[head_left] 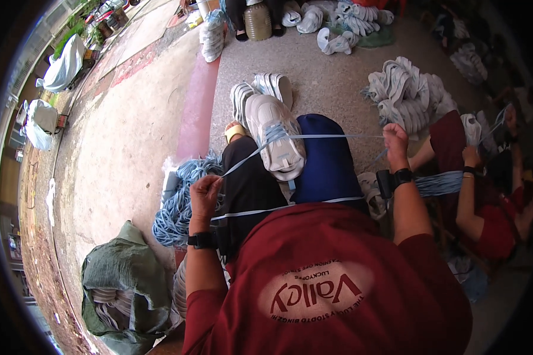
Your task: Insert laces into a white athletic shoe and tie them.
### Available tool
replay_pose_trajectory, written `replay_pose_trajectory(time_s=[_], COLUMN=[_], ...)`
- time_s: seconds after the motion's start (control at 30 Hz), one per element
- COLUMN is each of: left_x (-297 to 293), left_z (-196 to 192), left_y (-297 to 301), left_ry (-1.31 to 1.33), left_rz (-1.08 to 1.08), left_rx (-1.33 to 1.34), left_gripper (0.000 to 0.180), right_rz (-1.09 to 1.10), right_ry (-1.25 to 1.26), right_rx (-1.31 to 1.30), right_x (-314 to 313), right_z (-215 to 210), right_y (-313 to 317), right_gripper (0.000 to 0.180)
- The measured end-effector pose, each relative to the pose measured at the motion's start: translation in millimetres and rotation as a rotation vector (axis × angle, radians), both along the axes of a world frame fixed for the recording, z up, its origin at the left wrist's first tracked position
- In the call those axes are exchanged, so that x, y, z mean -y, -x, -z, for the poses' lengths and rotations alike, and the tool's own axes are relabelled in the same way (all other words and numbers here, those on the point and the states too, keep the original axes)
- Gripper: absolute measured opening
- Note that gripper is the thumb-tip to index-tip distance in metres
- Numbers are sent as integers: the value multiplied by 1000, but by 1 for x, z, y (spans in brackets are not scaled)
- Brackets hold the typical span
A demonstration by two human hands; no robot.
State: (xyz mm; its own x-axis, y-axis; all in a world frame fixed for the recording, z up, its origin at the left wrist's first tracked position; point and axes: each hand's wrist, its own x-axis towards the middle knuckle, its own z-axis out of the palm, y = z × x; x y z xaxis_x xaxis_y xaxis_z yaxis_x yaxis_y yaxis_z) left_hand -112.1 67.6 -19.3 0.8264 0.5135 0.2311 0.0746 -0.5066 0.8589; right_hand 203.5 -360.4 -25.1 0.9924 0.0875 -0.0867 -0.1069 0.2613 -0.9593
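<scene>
The left hand (205, 193), at nine o'clock, pinches a blue lace (331, 136) near bundled laces (175, 216), probably handy there; the shoe (285, 155), at twelve, rests against the knees (326, 168), likely for steadiness; the right hand (395, 141), at two, pinches it taut.

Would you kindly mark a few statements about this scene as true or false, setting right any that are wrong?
1. The left hand and the right hand each grip a pale blue lace. True.

2. The shoe in front of the person is black all over. False: it is pale, with blue lacing on it.

3. The green cloth sack at the lower left is tied shut. False: it gapes open, showing pale shoe parts inside.

4. A pile of pale shoe uppers lies on the ground ahead and to the right. True.

5. The person's right wrist is bare. False: it has a black band around it.
</scene>
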Motion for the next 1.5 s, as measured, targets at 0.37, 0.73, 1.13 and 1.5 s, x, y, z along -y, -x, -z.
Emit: replay_pose_trajectory(time_s=[0.37, 0.73, 1.13, 1.5], left_x=[-30, -77, 40, -67], left_z=[-8, 79, -18, 39], left_y=[9, 104, -93, 69], left_ry=[-460, 287, -207, 350], left_rz=[-89, -127, 247, -102], left_rx=[-125, -415, 23, -267], left_gripper=[16, 16, 32, 12], right_rz=[-479, -414, -245, -161], right_ry=[875, 840, 959, 1118], right_rx=[474, 372, 98, 160], right_x=[19, 65, 160, 276], right_z=[-63, 15, 108, 171], right_y=[34, 35, 66, 138], right_gripper=[12, 16, 21, 25])
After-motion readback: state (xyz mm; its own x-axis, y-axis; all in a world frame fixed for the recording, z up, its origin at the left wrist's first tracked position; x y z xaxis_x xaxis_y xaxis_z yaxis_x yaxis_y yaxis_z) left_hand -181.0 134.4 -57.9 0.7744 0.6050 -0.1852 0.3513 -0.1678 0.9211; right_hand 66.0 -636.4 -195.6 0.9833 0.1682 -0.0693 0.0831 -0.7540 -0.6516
